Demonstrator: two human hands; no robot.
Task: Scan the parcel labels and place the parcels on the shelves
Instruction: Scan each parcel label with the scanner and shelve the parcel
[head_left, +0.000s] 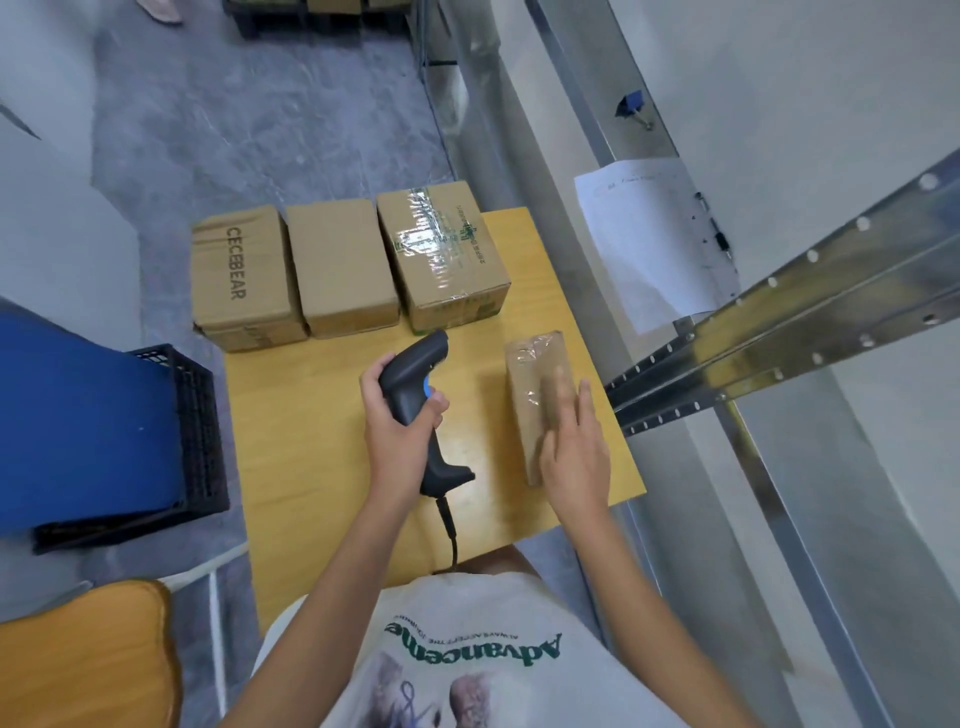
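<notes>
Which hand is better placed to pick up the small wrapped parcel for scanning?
The right hand. Its straight fingers already lie on the small wrapped parcel near the table's right edge, while the left hand is busy gripping the scanner.

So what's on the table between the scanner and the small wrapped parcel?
Nothing: the head view shows bare yellow table between the scanner and the small wrapped parcel.

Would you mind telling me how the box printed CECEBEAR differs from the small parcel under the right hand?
The CECEBEAR box looks larger and bare cardboard with black lettering; the small parcel is narrower and wrapped in shiny clear film. The CECEBEAR box sits untouched at the table's far left; the right hand rests on the small parcel. Both are brown and lie flat.
</notes>
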